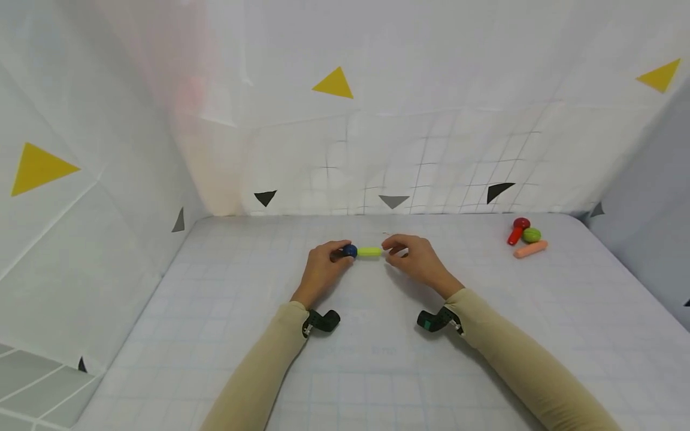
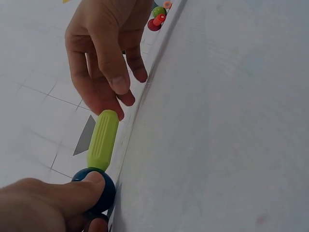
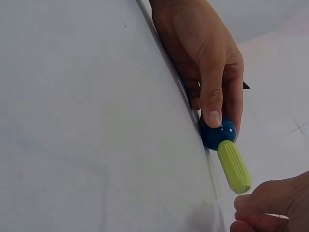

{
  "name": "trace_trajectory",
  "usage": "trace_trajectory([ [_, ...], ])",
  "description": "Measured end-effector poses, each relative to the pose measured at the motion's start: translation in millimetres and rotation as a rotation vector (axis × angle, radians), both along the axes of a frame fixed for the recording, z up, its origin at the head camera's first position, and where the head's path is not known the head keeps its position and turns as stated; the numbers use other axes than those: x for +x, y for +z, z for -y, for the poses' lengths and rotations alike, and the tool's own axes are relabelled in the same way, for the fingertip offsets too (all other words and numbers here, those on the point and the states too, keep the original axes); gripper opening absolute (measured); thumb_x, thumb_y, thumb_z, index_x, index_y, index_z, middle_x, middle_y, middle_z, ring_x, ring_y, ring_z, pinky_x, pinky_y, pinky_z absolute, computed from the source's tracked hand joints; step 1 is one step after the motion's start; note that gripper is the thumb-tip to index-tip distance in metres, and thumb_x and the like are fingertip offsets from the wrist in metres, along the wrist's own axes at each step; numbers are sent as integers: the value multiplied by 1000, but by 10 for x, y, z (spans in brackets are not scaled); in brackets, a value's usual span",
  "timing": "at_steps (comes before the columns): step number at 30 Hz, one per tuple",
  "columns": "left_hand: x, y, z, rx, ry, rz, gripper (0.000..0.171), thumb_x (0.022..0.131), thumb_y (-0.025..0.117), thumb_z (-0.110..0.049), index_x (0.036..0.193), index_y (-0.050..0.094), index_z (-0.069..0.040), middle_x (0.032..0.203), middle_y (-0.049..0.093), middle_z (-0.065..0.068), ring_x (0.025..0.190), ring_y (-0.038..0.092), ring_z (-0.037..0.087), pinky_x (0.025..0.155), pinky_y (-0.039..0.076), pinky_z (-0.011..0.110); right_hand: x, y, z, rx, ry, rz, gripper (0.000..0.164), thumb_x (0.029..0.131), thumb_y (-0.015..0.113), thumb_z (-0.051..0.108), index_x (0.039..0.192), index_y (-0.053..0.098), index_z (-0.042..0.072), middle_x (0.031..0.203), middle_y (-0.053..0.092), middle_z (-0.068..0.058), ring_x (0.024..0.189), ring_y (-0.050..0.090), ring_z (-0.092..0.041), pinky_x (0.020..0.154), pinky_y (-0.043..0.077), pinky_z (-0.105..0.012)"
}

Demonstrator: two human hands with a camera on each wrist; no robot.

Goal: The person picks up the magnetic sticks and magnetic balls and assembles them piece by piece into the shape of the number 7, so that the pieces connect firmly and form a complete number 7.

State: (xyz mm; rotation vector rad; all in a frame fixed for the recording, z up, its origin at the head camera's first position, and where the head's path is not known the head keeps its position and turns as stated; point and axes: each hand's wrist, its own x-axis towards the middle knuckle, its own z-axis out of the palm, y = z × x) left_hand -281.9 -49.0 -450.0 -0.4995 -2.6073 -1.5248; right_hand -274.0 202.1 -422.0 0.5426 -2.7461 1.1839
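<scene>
A small toy maraca (image 3: 234, 166) has a dark blue ball head (image 1: 350, 251) and a ribbed yellow-green handle (image 1: 369, 252). My left hand (image 1: 322, 268) pinches the blue head between thumb and fingers, with the handle pointing right. Just off the handle's free end is my right hand (image 1: 419, 258), its fingers loosely bent and a small gap showing in the right wrist view. Nothing shows between the right fingers. Part of the blue head is hidden behind the left thumb in the left wrist view.
At the back right of the white gridded table (image 1: 366, 389) lie a red maraca (image 1: 516, 234), a green ball (image 1: 531, 234) and an orange stick-like handle (image 1: 530, 249). White walls with yellow and dark triangles stand behind and at both sides.
</scene>
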Motion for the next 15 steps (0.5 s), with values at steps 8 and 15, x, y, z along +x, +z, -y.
trace_trajectory([
  [8,11,12,-3,3,0,2,42,96,77,-11,137,68,-9,117,73,8,97,66,18,89,54,37,11,14,-185,28,-35,-12,25,93,75,3,118,73,2,114,73,-11,102,70,-28,86,57,-47],
  [15,18,22,-2,8,3,-7,42,95,78,-11,136,69,-7,127,71,9,106,65,20,95,52,39,24,23,-291,32,-64,-9,25,93,76,4,118,73,2,113,74,-11,103,70,-29,86,57,-48],
])
